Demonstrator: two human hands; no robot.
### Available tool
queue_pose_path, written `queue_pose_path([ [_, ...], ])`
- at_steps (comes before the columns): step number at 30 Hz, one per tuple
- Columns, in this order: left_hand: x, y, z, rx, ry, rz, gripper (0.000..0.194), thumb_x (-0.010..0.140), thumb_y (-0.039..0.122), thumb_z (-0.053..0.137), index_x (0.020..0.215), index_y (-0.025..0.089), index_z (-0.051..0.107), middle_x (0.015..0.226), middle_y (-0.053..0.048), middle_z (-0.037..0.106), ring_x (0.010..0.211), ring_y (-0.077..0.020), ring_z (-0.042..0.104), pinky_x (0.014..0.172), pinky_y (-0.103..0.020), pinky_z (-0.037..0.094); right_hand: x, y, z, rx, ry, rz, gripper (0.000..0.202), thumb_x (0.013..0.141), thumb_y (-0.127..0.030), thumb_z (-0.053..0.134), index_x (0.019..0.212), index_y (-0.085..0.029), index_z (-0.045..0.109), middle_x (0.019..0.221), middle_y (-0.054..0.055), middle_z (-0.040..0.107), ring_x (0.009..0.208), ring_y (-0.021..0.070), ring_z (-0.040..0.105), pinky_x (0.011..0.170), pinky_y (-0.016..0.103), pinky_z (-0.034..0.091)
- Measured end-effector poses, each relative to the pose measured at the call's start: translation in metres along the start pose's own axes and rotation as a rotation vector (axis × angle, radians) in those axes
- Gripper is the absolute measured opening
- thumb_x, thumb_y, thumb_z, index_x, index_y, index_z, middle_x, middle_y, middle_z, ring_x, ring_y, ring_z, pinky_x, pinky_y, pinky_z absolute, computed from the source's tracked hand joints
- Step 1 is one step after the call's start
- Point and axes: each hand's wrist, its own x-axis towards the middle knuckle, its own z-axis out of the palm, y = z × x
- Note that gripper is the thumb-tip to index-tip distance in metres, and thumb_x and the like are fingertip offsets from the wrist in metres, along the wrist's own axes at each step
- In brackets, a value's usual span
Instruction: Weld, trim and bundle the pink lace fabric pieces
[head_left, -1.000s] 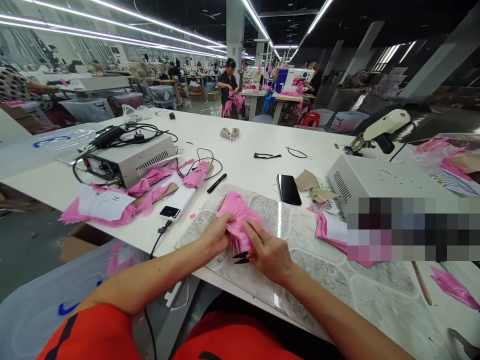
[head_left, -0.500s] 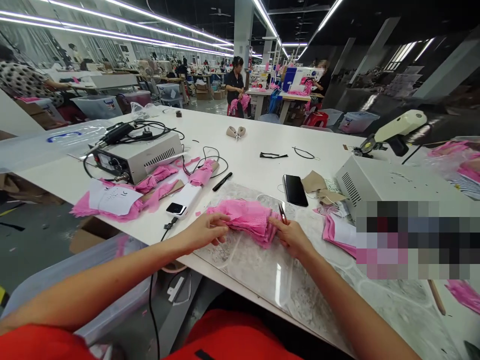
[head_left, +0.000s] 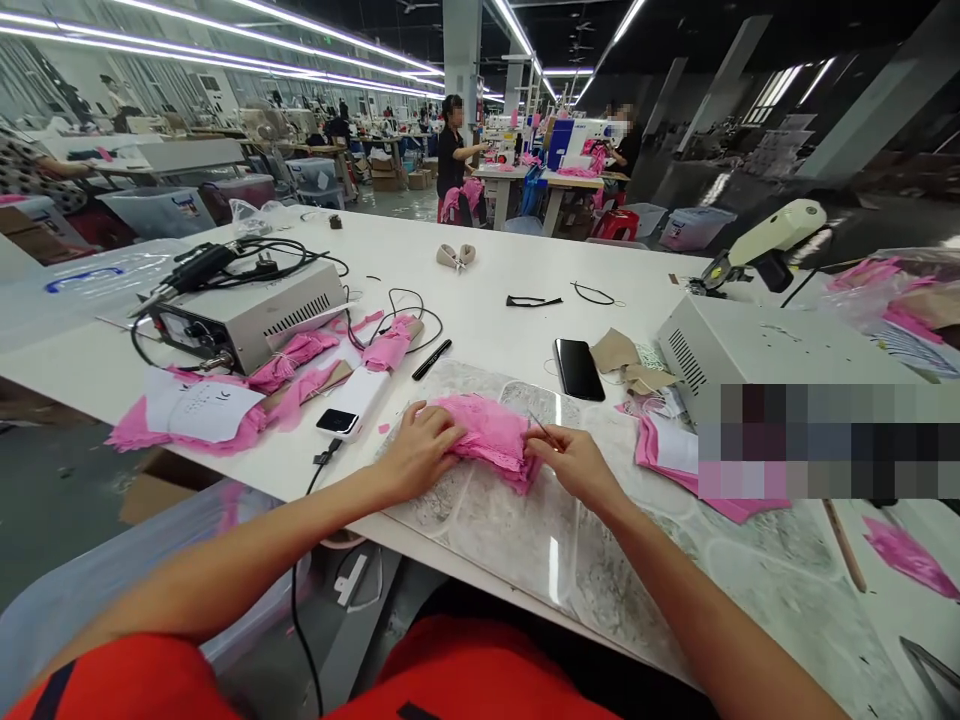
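A stack of pink fabric pieces (head_left: pixel 491 432) lies in front of me on a clear-topped, grey marbled mat (head_left: pixel 517 535). My left hand (head_left: pixel 421 450) grips the left end of the stack, its fingers bent over the top and the thumb toward the near side. At the right end, my right hand (head_left: pixel 574 462) is closed on slim, pointed metal tweezers (head_left: pixel 545 432), whose tips reach over the fabric edge. Part of the tweezers is hidden in my fingers. The fingertips of that hand touch or nearly touch the layers at the corner.
To the left are a grey control box (head_left: pixel 251 315) with cables, pink bundles with a white paper (head_left: pixel 204 405), and a small screen device (head_left: pixel 337 422). A black pen (head_left: pixel 432 360) and phone (head_left: pixel 578 370) lie beyond the mat. A larger machine (head_left: pixel 772 340) stands right.
My left hand has come down from hovering beside the stack onto its left end. My right hand has tipped the tweezers lower toward the fabric. The whole view has shifted slightly.
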Motion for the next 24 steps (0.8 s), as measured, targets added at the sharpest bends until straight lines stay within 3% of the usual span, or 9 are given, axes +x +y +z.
queue_pose_path([
  [4,-0.013,-0.006,0.004,-0.183,0.037,-0.014,0.019,0.080,0.018,0.055,0.093,0.026,0.067,0.101,-0.008,0.064,0.107,-0.0238,0.054,0.110,-0.048,0.016,0.008,0.007,0.006,-0.086,-0.015,-0.039,0.022,0.069,-0.032,0.057,0.082,-0.016,0.066,0.075,0.002,0.067,0.070,0.0161,0.061,0.066,0.028,0.046],
  [10,-0.022,-0.011,-0.005,-0.330,0.197,-0.044,0.026,0.072,0.027,0.071,0.098,0.025,0.068,0.117,-0.011,0.061,0.116,-0.0262,0.051,0.109,-0.044,0.021,-0.016,-0.004,-0.005,-0.061,0.040,-0.114,0.026,0.073,-0.040,0.060,0.081,-0.017,0.066,0.070,0.003,0.064,0.060,0.0145,0.056,0.055,0.025,0.044],
  [13,-0.007,-0.010,-0.015,-0.508,0.085,-0.107,0.013,0.070,0.023,0.071,0.083,0.023,0.071,0.099,-0.009,0.066,0.097,-0.0229,0.059,0.093,-0.033,0.039,-0.025,-0.009,-0.001,-0.147,-0.035,-0.264,0.023,0.076,-0.039,0.061,0.081,-0.018,0.068,0.071,0.003,0.065,0.060,0.0148,0.056,0.055,0.026,0.044],
  [16,0.018,-0.015,-0.020,-0.657,0.025,-0.245,0.007,0.065,0.015,0.070,0.061,0.020,0.069,0.067,-0.004,0.064,0.066,-0.0166,0.056,0.070,-0.024,0.042,-0.022,-0.005,0.008,-0.235,-0.059,-0.349,0.022,0.075,-0.036,0.062,0.087,-0.019,0.070,0.079,0.005,0.069,0.068,0.0175,0.060,0.062,0.028,0.047],
  [19,0.042,-0.025,-0.022,-0.658,0.128,-0.340,0.012,0.061,0.011,0.069,0.053,0.019,0.065,0.054,0.000,0.057,0.056,-0.0145,0.048,0.062,-0.023,0.040,-0.011,0.002,0.011,-0.295,0.043,-0.246,0.027,0.078,-0.041,0.056,0.075,-0.017,0.068,0.066,0.003,0.066,0.059,0.0167,0.058,0.057,0.027,0.044],
  [22,0.048,-0.028,-0.028,-0.642,0.314,-0.356,0.008,0.064,0.013,0.069,0.066,0.021,0.068,0.073,-0.003,0.061,0.074,-0.0172,0.052,0.074,-0.024,0.041,-0.010,0.003,0.008,-0.268,0.119,-0.192,0.033,0.079,-0.046,0.052,0.076,-0.017,0.066,0.061,0.001,0.062,0.054,0.0146,0.054,0.051,0.025,0.041],
  [24,0.040,-0.024,-0.033,-0.661,0.350,-0.287,0.009,0.065,0.016,0.070,0.072,0.023,0.070,0.085,-0.006,0.062,0.085,-0.0185,0.054,0.084,-0.025,0.041,-0.015,-0.001,0.006,-0.240,0.099,-0.259,0.030,0.080,-0.044,0.054,0.081,-0.017,0.066,0.063,0.002,0.063,0.055,0.0144,0.056,0.052,0.025,0.043],
])
